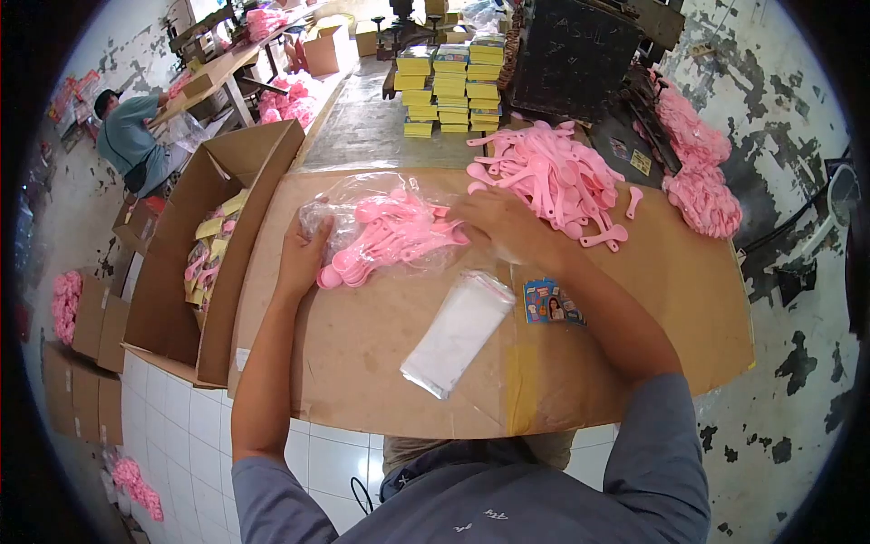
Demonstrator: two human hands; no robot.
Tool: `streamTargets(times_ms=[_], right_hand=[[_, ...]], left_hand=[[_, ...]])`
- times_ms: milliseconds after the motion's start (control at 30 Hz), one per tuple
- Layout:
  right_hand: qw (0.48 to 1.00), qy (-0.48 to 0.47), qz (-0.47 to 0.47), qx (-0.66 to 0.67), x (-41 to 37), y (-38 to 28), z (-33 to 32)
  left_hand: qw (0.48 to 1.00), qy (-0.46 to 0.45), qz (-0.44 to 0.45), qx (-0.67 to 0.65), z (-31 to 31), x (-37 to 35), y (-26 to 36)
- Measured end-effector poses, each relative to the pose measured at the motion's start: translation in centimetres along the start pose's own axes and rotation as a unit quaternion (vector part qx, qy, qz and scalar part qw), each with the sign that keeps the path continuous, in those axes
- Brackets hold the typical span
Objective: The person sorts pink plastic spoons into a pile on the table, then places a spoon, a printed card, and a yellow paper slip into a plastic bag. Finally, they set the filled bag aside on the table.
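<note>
A clear plastic bag (340, 192) full of pink plastic scoops (394, 231) lies on the cardboard-covered table. My left hand (306, 252) grips the bag's left edge, thumb on top. At the bag's right end, my right hand (498, 218) has its fingers closed on the plastic; its fingertips are partly hidden. Just beyond the right hand is a loose heap of pink scoops (553, 172). Nearer to me lies a stack of flat clear plastic sleeves (460, 335). Small blue printed cards (544, 301) sit beside it, partly under my right forearm.
At the left stands an open cardboard box (163, 308) with pink and yellow packs inside. Stacks of yellow-edged cards (450, 86) and a dark machine (571, 59) are at the back. Bagged pink pieces (702, 195) hang over the right side. A person (136, 136) sits at the far left.
</note>
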State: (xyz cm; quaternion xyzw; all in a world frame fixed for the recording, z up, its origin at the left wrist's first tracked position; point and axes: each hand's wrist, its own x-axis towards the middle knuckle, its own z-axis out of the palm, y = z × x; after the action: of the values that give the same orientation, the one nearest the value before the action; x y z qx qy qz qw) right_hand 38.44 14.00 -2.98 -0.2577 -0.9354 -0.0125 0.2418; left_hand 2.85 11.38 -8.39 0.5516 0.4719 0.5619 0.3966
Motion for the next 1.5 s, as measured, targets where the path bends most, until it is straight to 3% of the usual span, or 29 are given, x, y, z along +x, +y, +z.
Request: streamTargets(times_ms=[67, 100, 167, 233, 300, 333, 433, 500, 567, 667, 767, 867, 967, 1067, 1167, 1267, 1333, 1433, 1500], right_hand=[[0.994, 0.089, -0.025, -0.05, -0.6, 1.1, -0.4], [0.996, 0.041, 0.076, 0.036, -1.1, 1.6, -1.1], [0.939, -0.058, 0.271, 0.204, -1.9, 2.3, -3.9], [0.906, -0.03, 0.378, 0.187, -1.6, 0.6, -8.8], [0.958, 0.111, 0.259, -0.044, -4.5, 6.6, -7.6], [0.952, 0.179, 0.189, -0.159, -5.4, 8.5, -7.2], [0.952, 0.206, 0.139, -0.178, -4.0, 5.4, -6.1], [0.965, 0.081, 0.231, 0.09, -3.0, 1.3, -4.0], [0.992, -0.005, 0.083, 0.099, -2.8, 0.1, -1.6], [0.989, -0.079, 0.112, 0.053, -2.8, -0.8, 0.1], [0.974, -0.122, 0.134, 0.133, -1.8, 0.6, -0.5], [0.941, -0.054, 0.227, 0.244, 1.0, -2.1, -0.5], [0.972, 0.01, 0.179, 0.15, 1.7, -2.2, 3.5], [0.982, -0.047, 0.179, 0.03, 2.3, -2.2, 4.3], [0.985, -0.002, 0.169, 0.034, 1.7, -1.6, 2.3], [0.952, -0.076, 0.236, 0.18, -0.4, 1.6, -2.4], [0.929, -0.052, 0.305, 0.2, -1.7, 2.5, -6.8], [0.959, 0.103, 0.253, -0.081, -3.4, 6.5, -8.0], [0.899, 0.25, 0.178, -0.313, -3.8, 7.5, -6.7]], left_hand=[[1.0, 0.003, 0.002, 0.009, 0.0, 0.0, 0.2], [1.0, 0.005, 0.004, 0.013, 0.1, -0.2, 0.3], [1.0, 0.007, 0.007, 0.019, 0.1, -0.2, 0.5], [1.0, 0.005, 0.011, 0.023, 0.1, -0.1, 0.3], [1.0, 0.0, 0.006, 0.015, 0.0, 0.0, 0.1], [1.0, -0.002, 0.004, 0.011, -0.1, 0.1, -0.1], [1.0, -0.004, 0.012, 0.009, -0.2, 0.2, -0.2], [1.0, -0.006, 0.004, 0.012, -0.2, 0.1, -0.2], [1.0, -0.01, 0.001, 0.005, -0.2, 0.0, -0.1], [1.0, -0.012, 0.004, -0.015, -0.1, -0.1, -0.1], [1.0, -0.011, 0.004, -0.011, -0.2, 0.0, -0.1], [1.0, -0.015, 0.0, -0.01, 0.0, 0.1, -0.2], [1.0, -0.019, 0.002, -0.018, 0.0, 0.0, -0.2], [1.0, -0.022, 0.003, -0.022, 0.0, -0.3, 0.2], [0.999, -0.028, 0.005, -0.026, -0.2, 0.0, 0.0], [1.0, -0.026, 0.0, -0.007, -0.2, 0.1, -0.1], [1.0, -0.02, -0.002, -0.016, 0.0, -0.1, 0.3], [0.999, -0.026, 0.001, -0.019, -0.2, 0.1, -0.4], [1.0, -0.026, 0.008, -0.01, -0.4, 0.3, -0.9]])
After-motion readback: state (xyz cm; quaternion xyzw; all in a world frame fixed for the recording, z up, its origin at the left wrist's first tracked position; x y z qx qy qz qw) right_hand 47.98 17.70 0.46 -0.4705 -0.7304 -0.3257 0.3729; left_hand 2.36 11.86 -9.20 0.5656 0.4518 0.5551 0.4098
